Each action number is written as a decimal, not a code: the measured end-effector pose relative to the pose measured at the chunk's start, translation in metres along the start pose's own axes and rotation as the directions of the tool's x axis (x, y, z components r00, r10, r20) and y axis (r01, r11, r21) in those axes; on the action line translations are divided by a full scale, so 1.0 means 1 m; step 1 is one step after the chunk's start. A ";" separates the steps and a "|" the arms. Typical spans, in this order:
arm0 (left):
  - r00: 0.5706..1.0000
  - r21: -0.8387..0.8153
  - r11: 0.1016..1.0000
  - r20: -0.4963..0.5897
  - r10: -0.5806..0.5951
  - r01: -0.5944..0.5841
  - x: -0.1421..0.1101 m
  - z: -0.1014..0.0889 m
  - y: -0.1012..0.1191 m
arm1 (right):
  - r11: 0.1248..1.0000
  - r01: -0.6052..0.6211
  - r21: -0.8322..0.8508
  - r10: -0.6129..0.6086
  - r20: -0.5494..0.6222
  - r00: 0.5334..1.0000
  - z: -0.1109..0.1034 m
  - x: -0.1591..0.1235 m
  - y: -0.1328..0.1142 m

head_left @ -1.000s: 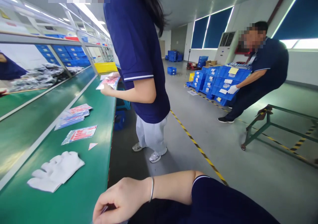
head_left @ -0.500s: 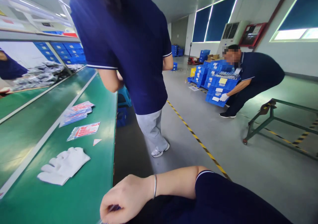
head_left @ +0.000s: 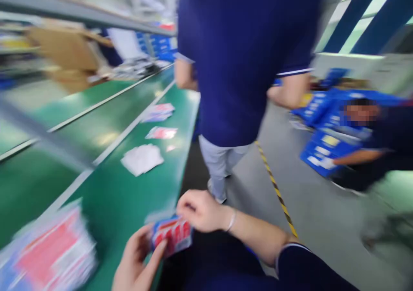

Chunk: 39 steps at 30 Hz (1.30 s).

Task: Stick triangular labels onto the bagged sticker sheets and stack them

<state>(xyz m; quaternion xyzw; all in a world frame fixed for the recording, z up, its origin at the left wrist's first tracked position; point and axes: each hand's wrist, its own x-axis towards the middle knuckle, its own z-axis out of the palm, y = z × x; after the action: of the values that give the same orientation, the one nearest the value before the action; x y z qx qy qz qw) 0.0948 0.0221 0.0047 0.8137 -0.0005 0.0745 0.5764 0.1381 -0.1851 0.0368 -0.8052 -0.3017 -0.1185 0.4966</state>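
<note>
My left hand (head_left: 137,258) grips a small printed packet (head_left: 176,236), blue and white with large red marks, its thumb lying across the front. Fingers of my right hand (head_left: 203,209) are pinched together at the packet's upper right corner. Motion blur hides exactly how they hold it. A pile of clear bags with red and white prints (head_left: 51,252) lies on the green bench (head_left: 119,200), left of my hands. Farther up the bench rests a white glove (head_left: 142,159). Beyond it are a red-and-white printed bag (head_left: 161,132) and a small stack of similar bags (head_left: 158,112).
A person in a navy shirt (head_left: 238,67) stands directly ahead beside the bench. To the right, another person (head_left: 383,144) bends over blue crates (head_left: 318,151). Yellow-black tape (head_left: 274,183) marks the floor. A grey rail (head_left: 87,13) runs above the bench.
The view has swung left and become blurred. My left hand and the printed packet have come into sight, along with the nearby pile of bags. My right hand now appears farther up.
</note>
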 end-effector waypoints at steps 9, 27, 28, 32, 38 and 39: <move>0.914 -0.400 0.905 -0.294 -0.278 0.146 -0.025 -0.019 0.013 | 0.813 -0.311 0.493 0.333 0.046 0.942 0.013 0.024 0.044; 0.749 0.356 0.778 -0.628 -0.211 0.517 0.030 -0.157 -0.042 | 0.895 -0.415 -0.163 0.426 0.034 0.904 0.052 0.195 0.157; 0.771 0.403 0.765 -0.609 -0.185 0.502 0.029 -0.158 -0.046 | 0.836 -0.451 -0.312 0.474 -0.003 0.880 0.040 0.220 0.175; 0.781 0.540 0.707 -0.624 -0.028 0.457 0.016 -0.158 -0.045 | 0.700 -0.535 -0.473 0.564 -0.094 0.820 0.004 0.292 0.232; 0.699 0.580 0.676 -0.703 0.133 0.455 -0.009 -0.142 -0.013 | 0.564 -0.556 -0.611 0.662 -0.069 0.746 -0.011 0.331 0.274; 0.704 0.599 0.672 -0.691 0.160 0.436 -0.010 -0.135 -0.009 | 0.538 -0.563 -0.627 0.688 -0.059 0.723 -0.013 0.333 0.276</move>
<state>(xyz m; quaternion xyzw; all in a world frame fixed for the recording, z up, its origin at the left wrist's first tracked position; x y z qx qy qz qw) 0.0692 0.1505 0.0392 0.8791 0.3128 0.3202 0.1641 0.5693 -0.1636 0.0048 -0.9803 0.0154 0.0573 0.1885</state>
